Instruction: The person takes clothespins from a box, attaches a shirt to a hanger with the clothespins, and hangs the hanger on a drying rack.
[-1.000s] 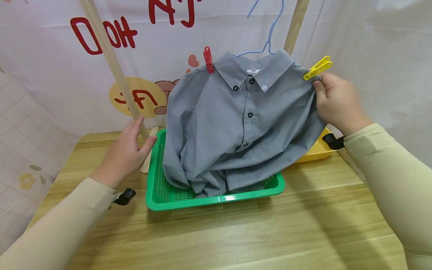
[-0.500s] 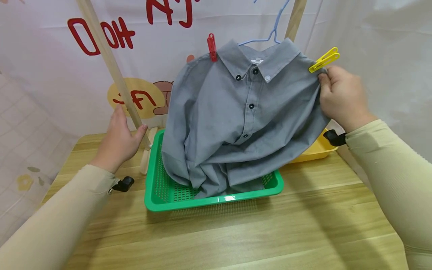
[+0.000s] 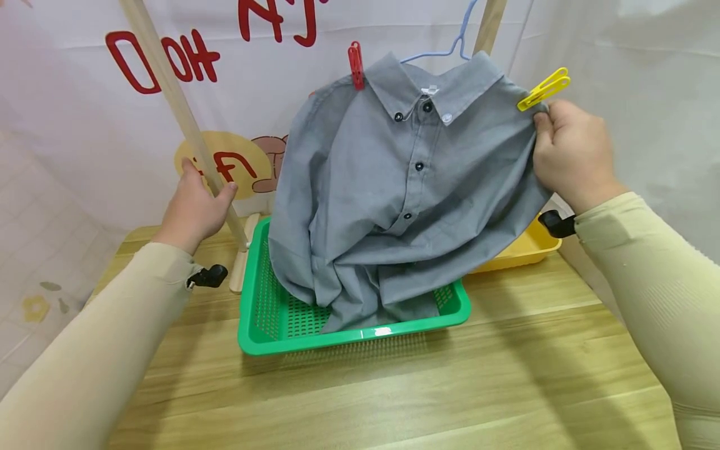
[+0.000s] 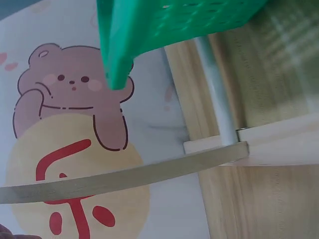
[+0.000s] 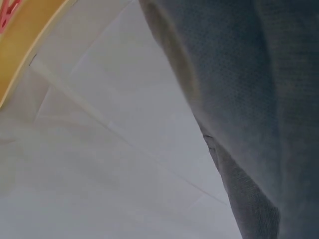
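Observation:
A grey button-up shirt point(image 3: 374, 181) hangs on a blue hanger point(image 3: 464, 34), its lower part bunched in a green perforated basket point(image 3: 360, 334). My right hand point(image 3: 576, 153) pinches the shirt's shoulder at the right, thumb in front. Just above that thumb sits a yellow clothespin point(image 3: 543, 89), clipped to the fabric. A red clothespin point(image 3: 356, 65) is on the opposite shoulder. Beside a slim wooden post point(image 3: 174, 100), my left hand point(image 3: 194, 209) has fingers and thumb spread, holding nothing. Grey cloth point(image 5: 234, 109) fills the right side of the right wrist view.
A yellow tray point(image 3: 520, 253) stands behind the shirt at the right, with a red clip point(image 5: 6, 14) in it. The post's wooden foot point(image 3: 240, 269) is left of the basket on the wooden table point(image 3: 394, 394). A printed white curtain point(image 3: 315, 69) hangs behind.
My right hand has raised the shirt with its hanger and clothespins, slightly to the right. My left hand has moved up and left along the post, fingers still spread.

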Tool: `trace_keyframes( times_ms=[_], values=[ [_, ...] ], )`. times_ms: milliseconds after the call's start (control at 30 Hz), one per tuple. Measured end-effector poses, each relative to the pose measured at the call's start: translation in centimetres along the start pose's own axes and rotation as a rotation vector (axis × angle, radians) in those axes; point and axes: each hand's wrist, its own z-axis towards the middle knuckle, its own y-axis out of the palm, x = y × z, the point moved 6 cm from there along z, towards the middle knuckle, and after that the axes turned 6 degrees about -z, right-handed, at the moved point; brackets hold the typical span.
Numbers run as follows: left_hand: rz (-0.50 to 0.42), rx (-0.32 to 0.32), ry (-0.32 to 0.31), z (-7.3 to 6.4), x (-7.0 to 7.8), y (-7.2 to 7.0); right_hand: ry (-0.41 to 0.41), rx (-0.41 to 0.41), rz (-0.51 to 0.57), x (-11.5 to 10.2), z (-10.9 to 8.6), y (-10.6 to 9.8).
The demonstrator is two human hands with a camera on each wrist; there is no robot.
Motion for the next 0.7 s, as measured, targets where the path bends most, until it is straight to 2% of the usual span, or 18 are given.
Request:
trace_keyframes(
  times_ms=[133,300,700],
  values=[
    [-0.031,0.02,-0.01,1.0,0.0,-0.2,0.017,0.009,-0.008,0.1,0.2,-0.3],
    [-0.056,0.01,-0.035,1.7,-0.1,-0.2,0.034,0.01,-0.027,0.1,0.5,-0.5],
    [-0.006,-0.006,-0.081,2.3,-0.4,0.3,0.056,0.003,-0.046,-0.1,1.4,-0.9]
  ],
)
